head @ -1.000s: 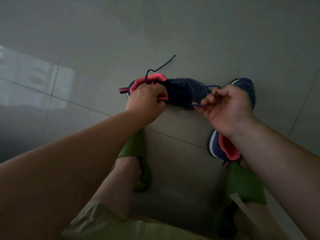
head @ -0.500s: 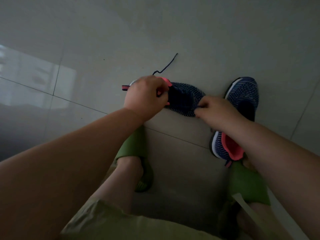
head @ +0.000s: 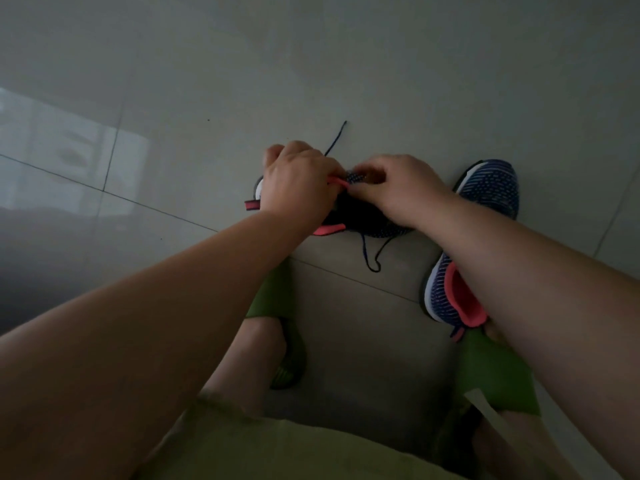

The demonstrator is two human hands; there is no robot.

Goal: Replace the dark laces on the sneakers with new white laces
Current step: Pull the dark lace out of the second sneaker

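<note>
A dark blue knit sneaker (head: 360,216) with a pink collar lies sideways on the floor, mostly hidden under both hands. My left hand (head: 298,181) grips its pink heel collar. My right hand (head: 398,188) has its fingers curled at the tongue and eyelets, pinching the dark lace there. One end of the dark lace (head: 336,138) trails away beyond the shoe; a loop of the lace (head: 372,254) hangs out on the near side. The second sneaker (head: 485,199) stands on the floor to the right, partly behind my right forearm.
Grey glossy floor tiles (head: 207,98) stretch all around. My feet in green slippers (head: 273,296) sit just below the shoes, with the right green slipper (head: 491,372) close to the second sneaker's heel. No white laces show.
My right hand has moved left onto the shoe's tongue area, next to my left hand. The shoe has tipped, and a lace loop now hangs out on the near side.
</note>
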